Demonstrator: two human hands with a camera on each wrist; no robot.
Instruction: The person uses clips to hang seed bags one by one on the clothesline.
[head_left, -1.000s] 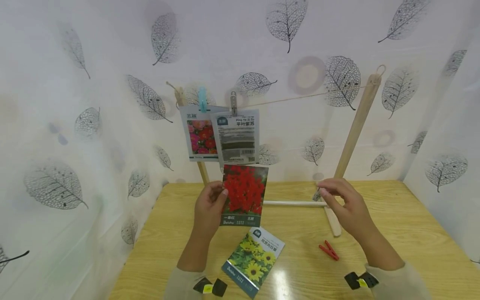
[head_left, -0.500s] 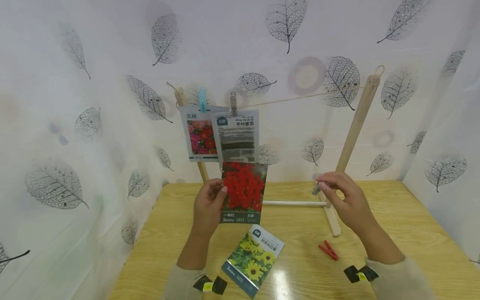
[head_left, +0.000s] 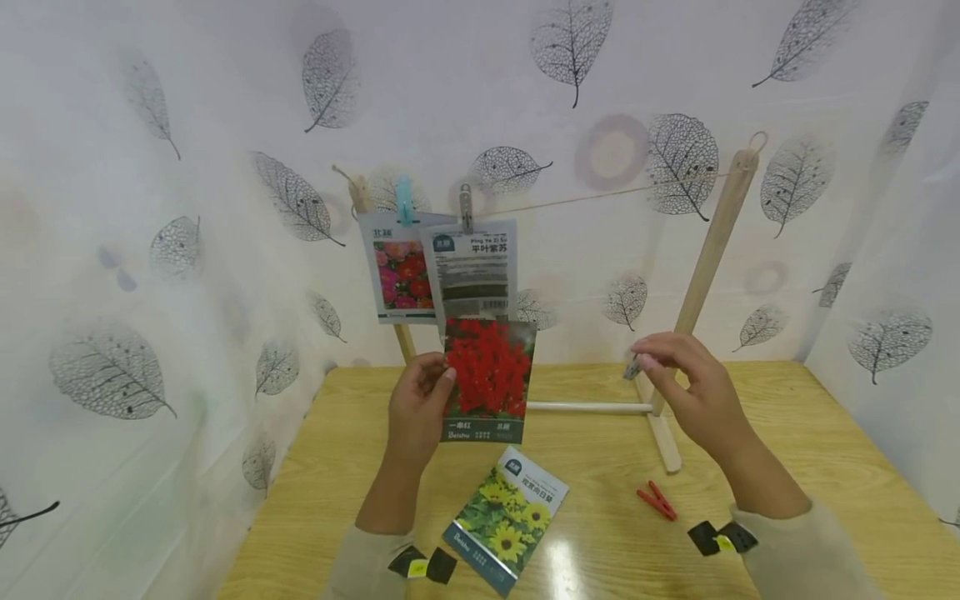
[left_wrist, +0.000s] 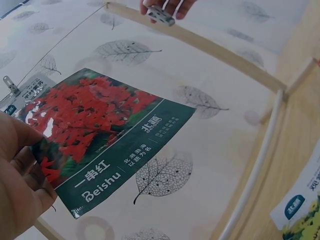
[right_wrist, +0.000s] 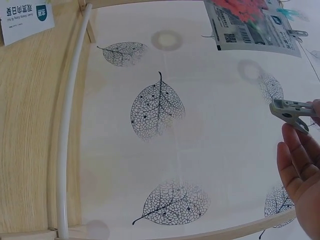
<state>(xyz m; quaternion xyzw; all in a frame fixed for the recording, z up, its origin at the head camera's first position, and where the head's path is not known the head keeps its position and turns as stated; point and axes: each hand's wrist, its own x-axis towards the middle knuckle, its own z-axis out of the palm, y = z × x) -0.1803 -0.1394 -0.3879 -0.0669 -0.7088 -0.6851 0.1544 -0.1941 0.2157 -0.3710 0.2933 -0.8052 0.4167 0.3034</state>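
My left hand (head_left: 418, 404) pinches the left edge of a seed packet (head_left: 487, 379) with red flowers, held up before the line. In the right wrist view, my right hand (right_wrist: 305, 162) pinches a grey clothespin (right_wrist: 291, 111) between thumb and fingers, off to the right and apart from the packet. Two packets hang on the string (head_left: 600, 197): a pink-and-red flower packet (head_left: 402, 279) under a light blue clothespin (head_left: 405, 200), and a grey-white packet (head_left: 476, 267) under a grey clothespin (head_left: 466, 208). The red packet covers the grey-white one's lower edge.
A yellow-flower packet (head_left: 507, 521) and a red clothespin (head_left: 657, 501) lie on the wooden table (head_left: 810, 467). The string runs between wooden posts; the right post (head_left: 708, 258) stands behind my right hand. A white rod (head_left: 588, 407) joins the stand's base.
Both hands have risen slightly, the left carrying the red-flower packet upward, the right still pinching its grey clothespin. The hanging packets stay in place.
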